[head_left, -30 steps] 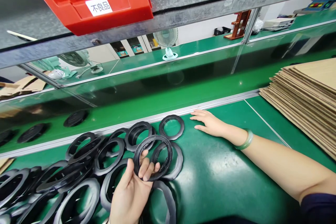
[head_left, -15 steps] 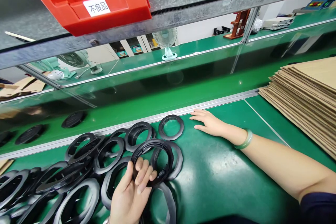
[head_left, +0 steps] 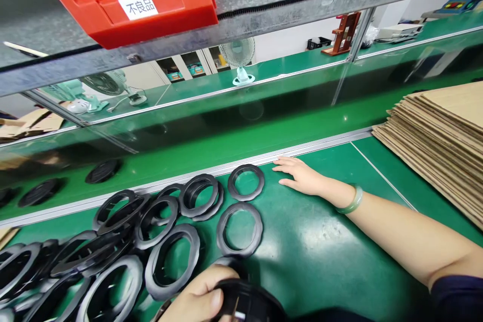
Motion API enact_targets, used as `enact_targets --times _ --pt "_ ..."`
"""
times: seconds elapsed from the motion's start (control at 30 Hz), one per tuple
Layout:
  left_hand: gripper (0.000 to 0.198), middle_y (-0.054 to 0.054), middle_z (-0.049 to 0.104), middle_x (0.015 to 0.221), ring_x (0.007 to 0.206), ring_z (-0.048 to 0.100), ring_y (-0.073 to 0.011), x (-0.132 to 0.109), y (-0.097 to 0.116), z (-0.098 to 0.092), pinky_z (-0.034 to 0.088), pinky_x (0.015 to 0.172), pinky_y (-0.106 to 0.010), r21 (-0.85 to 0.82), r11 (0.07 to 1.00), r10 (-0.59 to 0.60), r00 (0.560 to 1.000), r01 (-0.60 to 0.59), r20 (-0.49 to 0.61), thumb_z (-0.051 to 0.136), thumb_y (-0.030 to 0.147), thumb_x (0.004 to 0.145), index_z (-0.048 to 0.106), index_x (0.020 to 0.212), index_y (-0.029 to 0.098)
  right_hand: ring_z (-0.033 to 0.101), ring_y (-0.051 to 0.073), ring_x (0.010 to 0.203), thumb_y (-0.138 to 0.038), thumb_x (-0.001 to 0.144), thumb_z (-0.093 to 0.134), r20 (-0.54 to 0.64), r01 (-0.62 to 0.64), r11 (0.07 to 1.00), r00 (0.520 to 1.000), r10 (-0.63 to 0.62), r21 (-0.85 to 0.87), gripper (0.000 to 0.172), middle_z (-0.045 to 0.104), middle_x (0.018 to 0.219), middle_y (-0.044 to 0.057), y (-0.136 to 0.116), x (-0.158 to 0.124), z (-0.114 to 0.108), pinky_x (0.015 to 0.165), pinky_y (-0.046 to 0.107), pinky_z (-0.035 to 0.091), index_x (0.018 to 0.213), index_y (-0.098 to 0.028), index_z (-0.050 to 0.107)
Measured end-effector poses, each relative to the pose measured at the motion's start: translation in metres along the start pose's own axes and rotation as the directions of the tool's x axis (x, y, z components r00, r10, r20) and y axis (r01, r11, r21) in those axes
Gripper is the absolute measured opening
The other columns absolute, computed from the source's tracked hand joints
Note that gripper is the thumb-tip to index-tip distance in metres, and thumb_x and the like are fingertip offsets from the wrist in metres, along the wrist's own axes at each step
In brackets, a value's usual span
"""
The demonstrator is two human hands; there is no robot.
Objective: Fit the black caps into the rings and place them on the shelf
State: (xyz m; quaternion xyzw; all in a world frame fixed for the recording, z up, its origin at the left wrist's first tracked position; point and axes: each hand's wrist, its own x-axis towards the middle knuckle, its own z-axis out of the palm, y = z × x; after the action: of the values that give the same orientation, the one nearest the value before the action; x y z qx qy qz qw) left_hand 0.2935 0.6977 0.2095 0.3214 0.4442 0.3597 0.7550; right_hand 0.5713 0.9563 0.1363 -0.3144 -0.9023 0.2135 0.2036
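My left hand [head_left: 199, 292] is closed round a black plastic ring [head_left: 252, 299] at the bottom edge of the view. That ring is tilted, and its lower part is cut off by the frame. My right hand [head_left: 300, 176] rests open on the green table, its fingers stretched toward the metal rail [head_left: 302, 150]. Just left of those fingers lies one flat black ring [head_left: 259, 183]. Nearer to me is another ring [head_left: 258, 231], also flat. A heap of several similar rings [head_left: 151, 282] spreads over the left of the table, some leaning on others.
Beyond the rail runs a green conveyor belt [head_left: 211, 153] carrying black round parts [head_left: 102, 171]. Stacked cardboard sheets [head_left: 433, 136] stand at right. A metal shelf [head_left: 271, 10] with a red bin [head_left: 162, 15] overhangs the far side. Fans [head_left: 237, 55] stand behind.
My left hand has brought its ring down toward me, uncovering the flat ring behind it. My right hand stays in place. The parts on the belt have shifted slightly left.
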Motion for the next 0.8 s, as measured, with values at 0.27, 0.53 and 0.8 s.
enact_targets --times 0.27,0.53,0.8 --pt "0.048 -0.001 0.054 0.047 0.041 0.051 -0.0131 0.013 0.0 0.011 0.039 0.049 -0.024 0.05 0.999 0.006 0.999 -0.008 0.038 0.06 0.06 0.088 0.067 0.071 0.015 0.038 0.032 0.144 -0.033 0.092 0.066 0.038 -0.021 0.999 0.999 0.022 -0.031 0.045 0.05 0.149 0.009 -0.003 0.001 -0.003 0.12 0.057 0.031 0.136 -0.023 0.061" --pt "0.046 -0.002 0.06 0.053 0.051 0.059 -0.0168 0.015 0.008 0.016 0.049 0.065 -0.031 0.071 0.997 0.012 0.994 -0.02 0.104 0.065 0.06 0.085 0.07 0.087 0.015 0.037 0.031 0.144 -0.032 0.092 0.067 0.027 -0.019 1.0 0.999 0.019 -0.009 0.044 0.05 0.149 0.008 -0.001 0.0 -0.002 0.12 0.056 0.03 0.135 -0.024 0.062" --pt "0.083 -0.007 0.077 0.087 0.072 0.066 -0.0183 0.011 0.009 0.005 0.045 0.064 -0.024 0.315 0.949 -0.096 0.967 0.017 0.237 0.092 0.041 0.061 0.057 0.134 0.023 0.037 0.032 0.144 -0.032 0.091 0.066 0.017 -0.013 1.0 1.0 0.012 0.01 0.044 0.051 0.149 0.009 -0.001 0.0 -0.002 0.12 0.057 0.03 0.135 -0.025 0.062"
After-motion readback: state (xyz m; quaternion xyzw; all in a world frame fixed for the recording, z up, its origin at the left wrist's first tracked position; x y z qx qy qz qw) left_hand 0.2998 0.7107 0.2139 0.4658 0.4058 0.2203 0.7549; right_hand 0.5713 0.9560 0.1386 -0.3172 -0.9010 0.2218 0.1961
